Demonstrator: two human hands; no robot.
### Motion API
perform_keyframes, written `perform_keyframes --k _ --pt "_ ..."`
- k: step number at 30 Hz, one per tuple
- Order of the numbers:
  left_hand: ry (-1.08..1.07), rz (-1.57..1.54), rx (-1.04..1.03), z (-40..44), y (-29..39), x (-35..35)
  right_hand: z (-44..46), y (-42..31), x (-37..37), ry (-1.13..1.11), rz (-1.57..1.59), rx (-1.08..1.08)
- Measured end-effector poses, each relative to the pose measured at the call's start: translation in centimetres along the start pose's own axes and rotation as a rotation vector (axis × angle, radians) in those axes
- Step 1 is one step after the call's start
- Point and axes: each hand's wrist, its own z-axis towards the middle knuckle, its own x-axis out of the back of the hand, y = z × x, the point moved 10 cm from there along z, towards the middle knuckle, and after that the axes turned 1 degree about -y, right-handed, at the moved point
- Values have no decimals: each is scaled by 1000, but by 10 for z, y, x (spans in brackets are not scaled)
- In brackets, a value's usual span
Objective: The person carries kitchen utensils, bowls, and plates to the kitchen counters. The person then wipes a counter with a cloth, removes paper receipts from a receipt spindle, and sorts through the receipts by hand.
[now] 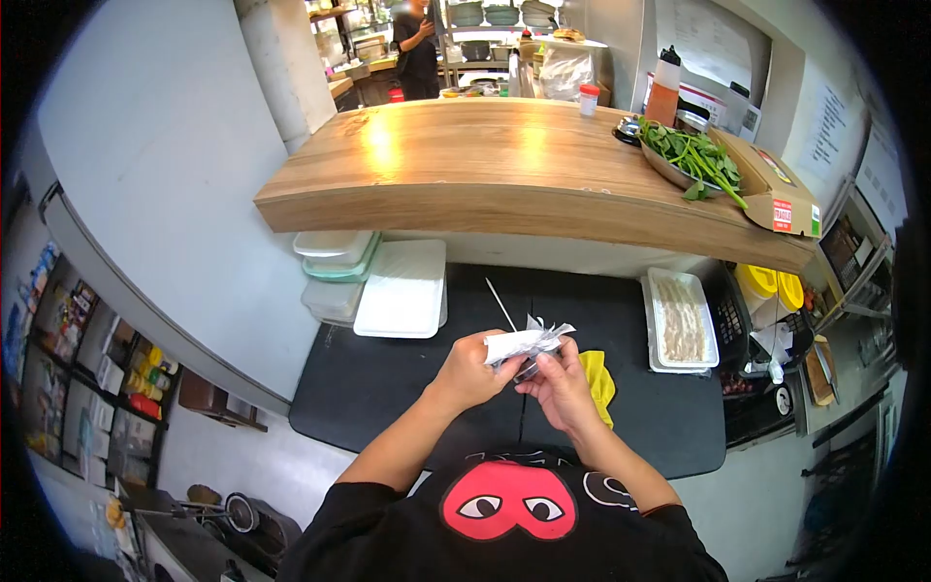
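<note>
Over the black table (465,427), both hands hold a crumpled white wrapper (519,345), perhaps paper or thin plastic. My left hand (469,372) closes around its left side. On the other side, my right hand (562,390) grips it with thumb and fingers. Something darker shows under the wrapper between the hands, too small to make out. A thin white stick (500,303) points up and away just beyond the wrapper; whether it lies on the table or is held I cannot tell. A yellow cloth (597,386) lies right beside my right hand.
White lidded containers (400,289) are stacked at the left. A tray of pale food strips (681,320) sits at the right, near a black crate (742,320). Above hangs a wooden counter (456,145) with a bowl of greens (690,160). A person (417,53) stands far behind.
</note>
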Motion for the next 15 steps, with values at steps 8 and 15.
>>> perform_keyframes --k 8,15 --pt "37 78 -139 -3 8 6 -1 -5 -1 27 -45 32" --pt "110 141 -194 -1 11 17 -3 2 10 12 -64 58"
